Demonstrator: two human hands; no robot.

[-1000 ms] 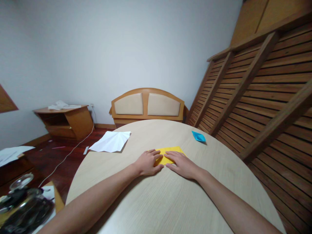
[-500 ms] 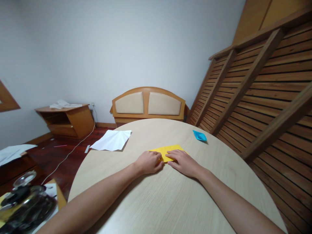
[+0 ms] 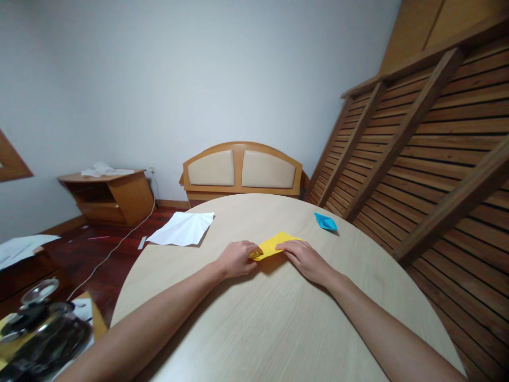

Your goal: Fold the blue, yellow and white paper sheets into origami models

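A folded sheet of yellow paper (image 3: 273,246) is held between my two hands over the round table (image 3: 254,329). My left hand (image 3: 239,259) is closed on its left end, thumb below and fingers curled over. My right hand (image 3: 304,257) grips the right end, fingers on top; its thumb is partly hidden. The paper's near edge is lifted off the table, with a shadow beneath it. Beyond my right hand lies a small folded blue paper boat (image 3: 326,221). To the far left lies a creased white sheet of paper (image 3: 182,228).
A slatted wooden bed frame (image 3: 421,143) leans along the right side. Behind the table stands a padded headboard (image 3: 242,170). A wooden cabinet (image 3: 115,199) with papers is at the back left. Dark glassy items (image 3: 47,334) sit at the lower left, beside the table.
The yellow paper has been raised from lying flat and turned, its left end now lower and nearer. My left hand moved slightly left, my right hand slightly right.
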